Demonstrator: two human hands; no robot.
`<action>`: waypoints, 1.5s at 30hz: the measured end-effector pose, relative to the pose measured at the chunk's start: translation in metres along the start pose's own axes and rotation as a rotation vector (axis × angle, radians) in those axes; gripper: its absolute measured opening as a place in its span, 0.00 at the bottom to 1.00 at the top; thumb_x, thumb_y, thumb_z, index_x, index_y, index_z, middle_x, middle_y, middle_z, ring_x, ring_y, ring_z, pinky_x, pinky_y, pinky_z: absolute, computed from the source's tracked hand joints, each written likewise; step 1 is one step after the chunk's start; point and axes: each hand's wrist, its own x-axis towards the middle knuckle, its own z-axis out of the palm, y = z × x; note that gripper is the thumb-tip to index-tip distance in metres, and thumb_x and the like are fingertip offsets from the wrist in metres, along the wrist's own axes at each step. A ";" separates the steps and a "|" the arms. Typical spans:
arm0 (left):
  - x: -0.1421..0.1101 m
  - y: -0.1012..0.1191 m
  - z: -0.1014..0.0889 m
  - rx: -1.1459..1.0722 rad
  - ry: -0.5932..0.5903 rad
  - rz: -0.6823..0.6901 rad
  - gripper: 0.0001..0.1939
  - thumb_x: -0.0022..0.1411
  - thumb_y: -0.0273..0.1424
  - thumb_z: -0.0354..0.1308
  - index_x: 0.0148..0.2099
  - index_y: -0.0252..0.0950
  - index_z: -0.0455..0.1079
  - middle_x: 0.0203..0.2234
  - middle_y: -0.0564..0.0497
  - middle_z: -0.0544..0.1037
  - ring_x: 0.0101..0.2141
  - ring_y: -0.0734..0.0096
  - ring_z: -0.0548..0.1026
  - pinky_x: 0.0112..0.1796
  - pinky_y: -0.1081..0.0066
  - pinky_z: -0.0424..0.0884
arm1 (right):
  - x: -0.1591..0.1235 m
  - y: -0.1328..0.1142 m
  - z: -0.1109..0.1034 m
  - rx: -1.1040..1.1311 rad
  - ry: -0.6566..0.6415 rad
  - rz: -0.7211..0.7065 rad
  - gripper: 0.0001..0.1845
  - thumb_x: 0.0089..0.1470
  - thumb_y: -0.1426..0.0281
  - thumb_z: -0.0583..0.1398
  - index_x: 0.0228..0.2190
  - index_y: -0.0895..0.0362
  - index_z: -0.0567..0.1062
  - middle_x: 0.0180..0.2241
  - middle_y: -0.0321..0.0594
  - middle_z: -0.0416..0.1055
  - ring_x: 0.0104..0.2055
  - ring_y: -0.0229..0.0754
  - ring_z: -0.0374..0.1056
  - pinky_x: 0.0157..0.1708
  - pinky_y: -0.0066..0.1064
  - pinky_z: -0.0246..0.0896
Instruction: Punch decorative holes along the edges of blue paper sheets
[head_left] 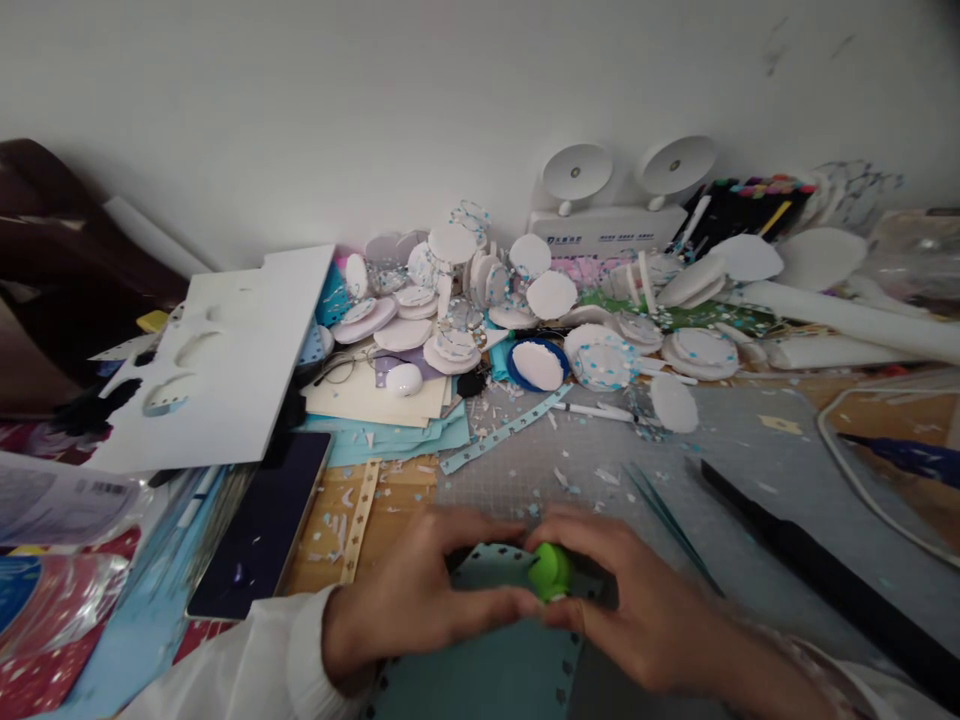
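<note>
The green punch (550, 570) sits at the hole-bordered edge of the paper (480, 660), pinched between the right hand's (630, 590) thumb and fingers. The left hand (442, 590) curls round the paper, gripping it, apparently to steady it. Tweezers (671, 525) lie just beyond the right hand, probably for easy reach; the phone (262, 525) lies left of the left.

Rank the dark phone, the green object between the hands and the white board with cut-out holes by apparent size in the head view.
1. White board
2. Dark phone
3. Green object
</note>
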 end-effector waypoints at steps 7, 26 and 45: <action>-0.002 -0.003 0.013 0.038 0.090 0.126 0.20 0.50 0.34 0.72 0.47 0.39 0.79 0.35 0.53 0.84 0.35 0.66 0.81 0.37 0.76 0.73 | -0.001 -0.004 0.009 -0.033 0.006 -0.055 0.15 0.41 0.80 0.58 0.34 0.57 0.74 0.34 0.42 0.73 0.38 0.45 0.70 0.37 0.33 0.64; 0.006 -0.002 0.001 -0.044 -0.017 0.065 0.14 0.69 0.30 0.54 0.52 0.38 0.76 0.44 0.49 0.82 0.42 0.67 0.80 0.44 0.75 0.73 | 0.000 -0.002 -0.003 0.002 0.016 0.003 0.18 0.50 0.63 0.65 0.43 0.55 0.76 0.41 0.46 0.76 0.44 0.50 0.71 0.44 0.39 0.66; 0.006 0.004 0.001 -0.231 0.033 -0.091 0.12 0.63 0.32 0.61 0.48 0.37 0.79 0.43 0.49 0.82 0.45 0.62 0.80 0.48 0.71 0.73 | 0.000 -0.002 0.000 -0.062 0.019 -0.007 0.13 0.47 0.71 0.64 0.39 0.56 0.76 0.37 0.45 0.76 0.40 0.49 0.72 0.42 0.38 0.67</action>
